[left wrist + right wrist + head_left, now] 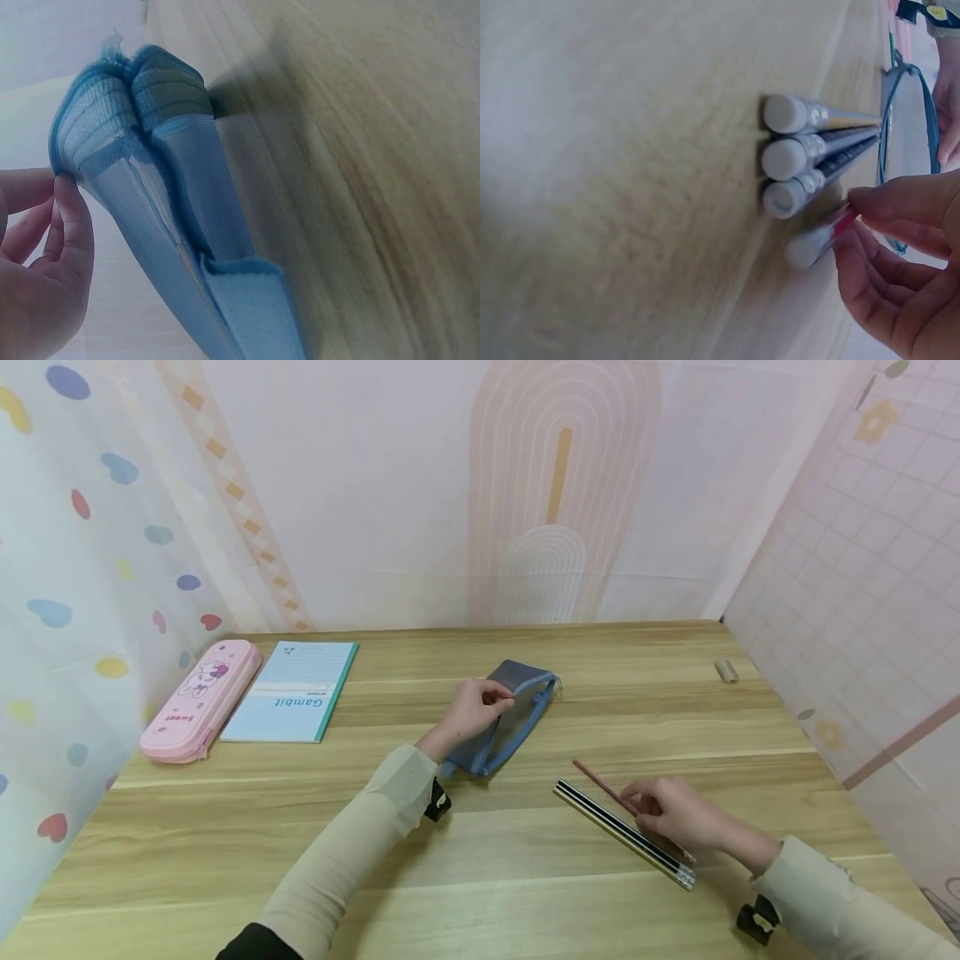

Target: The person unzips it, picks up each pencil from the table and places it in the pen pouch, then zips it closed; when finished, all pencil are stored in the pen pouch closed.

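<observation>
My left hand [474, 710] pinches the rim of a blue-grey zipped mesh pencil pouch [519, 673], which lies on the table with its mouth spread. Close up in the left wrist view, thumb and fingers grip one edge of the pouch [172, 262]. On the right, my right hand [686, 817] holds a thin red pencil [598, 782] between thumb and fingertips, its white eraser end [802, 251] toward the right wrist camera. Beside it three pencils [618, 831] lie together in a row, dark and gold striped, with white eraser ends [786, 157].
A pink pencil case [198, 702] lies at the far left, next to a pale blue notebook [288, 693]. Near the back right edge of the wooden table [420, 660] is a small beige block [726, 672]. Patterned curtains [390, 493] stand behind and at both sides.
</observation>
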Available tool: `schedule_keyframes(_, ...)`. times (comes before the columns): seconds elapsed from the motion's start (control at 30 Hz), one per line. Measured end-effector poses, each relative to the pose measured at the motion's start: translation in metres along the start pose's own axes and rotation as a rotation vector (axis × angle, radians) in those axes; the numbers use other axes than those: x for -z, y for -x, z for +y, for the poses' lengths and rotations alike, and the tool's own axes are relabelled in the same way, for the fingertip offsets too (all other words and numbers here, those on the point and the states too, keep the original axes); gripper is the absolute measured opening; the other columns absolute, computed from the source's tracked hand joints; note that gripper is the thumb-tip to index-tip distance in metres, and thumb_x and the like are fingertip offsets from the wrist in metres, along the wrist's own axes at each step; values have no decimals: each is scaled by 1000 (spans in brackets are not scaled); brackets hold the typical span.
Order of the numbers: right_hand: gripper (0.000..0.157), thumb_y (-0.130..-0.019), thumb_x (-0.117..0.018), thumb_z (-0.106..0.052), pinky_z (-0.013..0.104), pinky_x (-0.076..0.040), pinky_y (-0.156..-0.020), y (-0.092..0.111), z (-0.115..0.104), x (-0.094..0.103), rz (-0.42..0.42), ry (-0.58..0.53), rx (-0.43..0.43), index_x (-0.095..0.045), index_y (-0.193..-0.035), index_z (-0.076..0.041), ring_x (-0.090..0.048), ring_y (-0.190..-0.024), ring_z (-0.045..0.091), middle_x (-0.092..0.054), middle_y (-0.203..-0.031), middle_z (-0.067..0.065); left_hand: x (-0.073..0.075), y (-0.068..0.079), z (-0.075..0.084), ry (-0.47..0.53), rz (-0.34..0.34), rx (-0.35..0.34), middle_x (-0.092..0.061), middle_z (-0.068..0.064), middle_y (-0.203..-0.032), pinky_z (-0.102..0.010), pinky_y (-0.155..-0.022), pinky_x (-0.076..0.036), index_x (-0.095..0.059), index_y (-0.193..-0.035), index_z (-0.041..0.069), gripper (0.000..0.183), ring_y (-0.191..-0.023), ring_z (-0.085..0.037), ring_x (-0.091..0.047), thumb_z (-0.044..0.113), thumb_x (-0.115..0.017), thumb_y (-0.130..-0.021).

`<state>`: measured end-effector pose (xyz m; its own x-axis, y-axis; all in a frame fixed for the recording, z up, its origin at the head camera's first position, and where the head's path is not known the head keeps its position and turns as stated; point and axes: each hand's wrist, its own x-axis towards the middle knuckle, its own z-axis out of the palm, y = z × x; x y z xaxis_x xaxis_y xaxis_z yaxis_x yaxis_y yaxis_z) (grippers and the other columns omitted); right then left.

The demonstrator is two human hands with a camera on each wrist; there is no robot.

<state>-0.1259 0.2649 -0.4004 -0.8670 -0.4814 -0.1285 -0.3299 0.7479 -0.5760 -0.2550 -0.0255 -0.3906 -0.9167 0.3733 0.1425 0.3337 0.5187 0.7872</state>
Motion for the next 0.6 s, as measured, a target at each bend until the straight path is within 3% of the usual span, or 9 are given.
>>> schedule_keyframes(0.1,29,-78,-60,0,19,-44,-50,-5,4,1,17,-66,19,-59,-107,3,-50,-58,0,-61,-71,0,0,0,-1,0,2,4,-64,-11,-79,-20,-53,-44,-67,-95,-1,18,-58,-11,-53,12,-59,-84)
schedule_keyframes(0.23,30,-79,-60,-1,19,-44,-50,-13,4,1,101,-143,22,-60,-109,3,-50,-58,0,-63,-73,5,-1,-1,-1,2,-1,15,-64,-11,-80,-19,-53,-44,-67,-96,-1,19,-58,-11,-53,12,-59,-84)
schedule_keyframes(0.47,34,-82,-61,-7,22,-49,-56,-32,-12,1,212,-464,-122,-58,-114,1,-57,-65,6,-66,-88,21,-1,-1,0,12,3,31,-64,-11,-80,-19,-53,-45,-67,-96,-1,20,-59,-11,-54,13,-60,-84)
schedule_keyframes(0.6,37,-83,-60,-7,24,-52,-65,-45,-21,-4,264,-595,-140,-55,-118,1,-61,-71,7,-63,-93,25,0,-1,-1,-5,10,22,-64,-11,-80,-20,-53,-44,-67,-95,0,19,-59,-12,-53,14,-60,-84)
